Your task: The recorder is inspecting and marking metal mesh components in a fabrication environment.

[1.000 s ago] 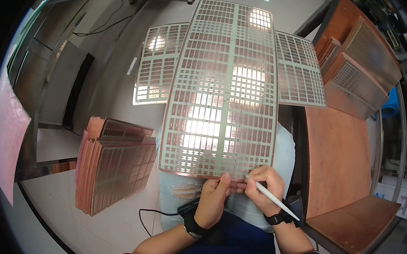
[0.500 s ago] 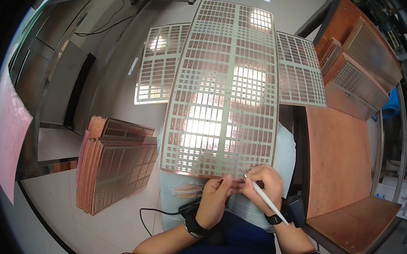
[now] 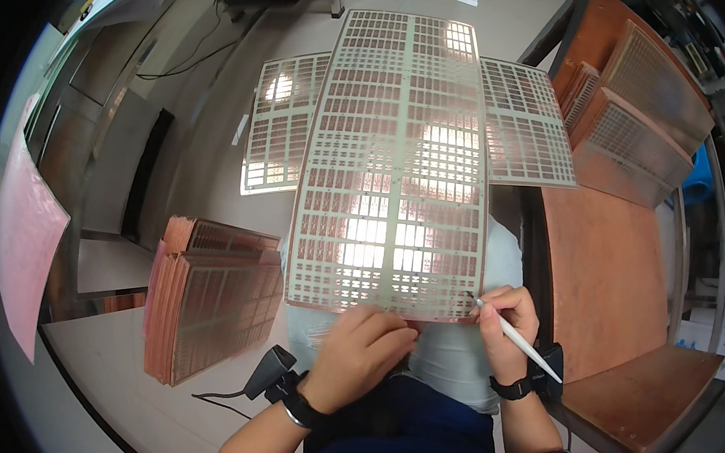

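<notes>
A large copper-coloured circuit board panel (image 3: 397, 178) with a pale grid lies across my lap, glare on its middle. My right hand (image 3: 509, 321) is closed round a slim white pen-shaped tool (image 3: 533, 349), whose metallic tip is at the panel's lower right corner. My left hand (image 3: 360, 351) is at the panel's near edge, its back turned up and its fingers curled together. What those fingers hold, if anything, is hidden. Beneath the large panel, other gridded panels stick out at the left (image 3: 285, 120) and the right (image 3: 527, 124).
A thick stack of copper-edged panels (image 3: 216, 317) stands at the left. More panels (image 3: 637, 147) lean on a brown wooden rack (image 3: 603, 282) at the right. A pink sheet (image 3: 29, 240) hangs at the far left. Black cables (image 3: 222, 400) trail near my left wrist.
My hands have moved apart: the right one went right with the white tool to the panel's corner, and the left one moved left and turned its back up.
</notes>
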Demonstrator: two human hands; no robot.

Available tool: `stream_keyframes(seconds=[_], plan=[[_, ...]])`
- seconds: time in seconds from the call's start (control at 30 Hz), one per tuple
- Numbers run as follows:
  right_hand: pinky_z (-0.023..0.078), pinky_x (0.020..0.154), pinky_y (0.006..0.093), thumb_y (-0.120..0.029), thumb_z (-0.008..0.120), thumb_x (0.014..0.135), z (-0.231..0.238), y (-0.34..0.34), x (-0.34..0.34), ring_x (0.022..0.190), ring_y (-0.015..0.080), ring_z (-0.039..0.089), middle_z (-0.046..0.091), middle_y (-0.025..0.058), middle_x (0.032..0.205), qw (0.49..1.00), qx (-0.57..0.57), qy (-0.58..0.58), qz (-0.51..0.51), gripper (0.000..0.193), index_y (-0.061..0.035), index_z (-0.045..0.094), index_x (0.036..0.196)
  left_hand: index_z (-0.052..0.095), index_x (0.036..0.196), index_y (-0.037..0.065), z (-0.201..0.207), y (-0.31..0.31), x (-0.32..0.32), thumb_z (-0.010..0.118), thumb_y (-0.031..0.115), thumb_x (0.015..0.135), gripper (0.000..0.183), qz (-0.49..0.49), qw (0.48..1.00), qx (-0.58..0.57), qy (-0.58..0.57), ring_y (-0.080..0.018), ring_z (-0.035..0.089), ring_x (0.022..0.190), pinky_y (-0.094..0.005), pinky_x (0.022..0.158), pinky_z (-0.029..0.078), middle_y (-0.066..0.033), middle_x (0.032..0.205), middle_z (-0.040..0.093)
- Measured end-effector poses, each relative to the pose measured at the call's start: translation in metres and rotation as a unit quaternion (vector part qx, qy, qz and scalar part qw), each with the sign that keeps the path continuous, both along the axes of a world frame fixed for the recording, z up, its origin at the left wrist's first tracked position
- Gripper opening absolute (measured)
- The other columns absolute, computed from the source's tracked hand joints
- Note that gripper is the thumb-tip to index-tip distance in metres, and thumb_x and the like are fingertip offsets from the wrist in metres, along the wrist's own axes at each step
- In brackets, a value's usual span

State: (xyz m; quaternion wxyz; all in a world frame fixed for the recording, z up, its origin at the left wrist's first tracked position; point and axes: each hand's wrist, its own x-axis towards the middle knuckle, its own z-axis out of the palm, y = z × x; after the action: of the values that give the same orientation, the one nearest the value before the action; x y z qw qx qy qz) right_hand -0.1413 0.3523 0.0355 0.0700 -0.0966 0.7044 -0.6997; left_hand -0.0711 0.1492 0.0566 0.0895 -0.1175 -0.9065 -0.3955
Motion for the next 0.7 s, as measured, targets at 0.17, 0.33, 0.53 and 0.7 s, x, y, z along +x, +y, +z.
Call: stream_keyframes(seconds=[0.17, 0.33, 0.53, 0.7], plan=[[0.046, 0.069, 0.025, -0.002, 0.058, 0.084, -0.007, -0.002, 0.006, 0.072, 0.0119, 0.056, 0.061, 0.0088, 0.079, 0.999, 0.007, 0.017, 0.029, 0.01, -0.0017, 0.049, 0.082, 0.063, 0.091, 0.011, -0.015, 0.001, -0.009, 0.073, 0.013, 0.066, 0.027, 0.005, 0.995, -0.096, 0.041, -0.0261, 0.053, 0.095, -0.0413, 0.083, 0.043, -0.0048, 0.097, 0.056], [0.046, 0.066, 0.0243, -0.002, 0.06, 0.083, -0.01, 0.004, 0.008, 0.072, 0.0116, 0.057, 0.061, 0.0086, 0.079, 1.0, 0.014, 0.009, 0.008, 0.01, -0.0016, 0.05, 0.081, 0.062, 0.094, 0.012, -0.021, 0.008, -0.013, 0.072, 0.016, 0.067, 0.029, 0.014, 0.985, -0.16, 0.062, -0.0252, 0.049, 0.099, -0.0449, 0.09, 0.039, -0.0052, 0.1, 0.052], [0.045, 0.063, 0.0233, -0.006, 0.062, 0.082, -0.013, 0.009, 0.009, 0.068, 0.0105, 0.056, 0.062, 0.0082, 0.077, 1.0, 0.012, 0.013, -0.021, 0.011, -0.0016, 0.052, 0.08, 0.064, 0.099, 0.014, -0.024, 0.007, -0.015, 0.071, 0.015, 0.07, 0.03, 0.01, 0.971, -0.223, 0.089, -0.0223, 0.048, 0.1, -0.045, 0.094, 0.036, -0.0035, 0.1, 0.053], [0.045, 0.061, 0.023, -0.01, 0.064, 0.082, -0.012, 0.016, 0.011, 0.066, 0.0091, 0.054, 0.062, 0.0079, 0.077, 0.999, 0.023, 0.009, -0.037, 0.013, -0.0011, 0.054, 0.08, 0.066, 0.096, 0.012, -0.025, 0.006, -0.017, 0.071, 0.014, 0.069, 0.027, -0.01, 0.967, -0.226, 0.119, -0.0216, 0.054, 0.094, -0.0441, 0.093, 0.037, -0.0033, 0.097, 0.057]])
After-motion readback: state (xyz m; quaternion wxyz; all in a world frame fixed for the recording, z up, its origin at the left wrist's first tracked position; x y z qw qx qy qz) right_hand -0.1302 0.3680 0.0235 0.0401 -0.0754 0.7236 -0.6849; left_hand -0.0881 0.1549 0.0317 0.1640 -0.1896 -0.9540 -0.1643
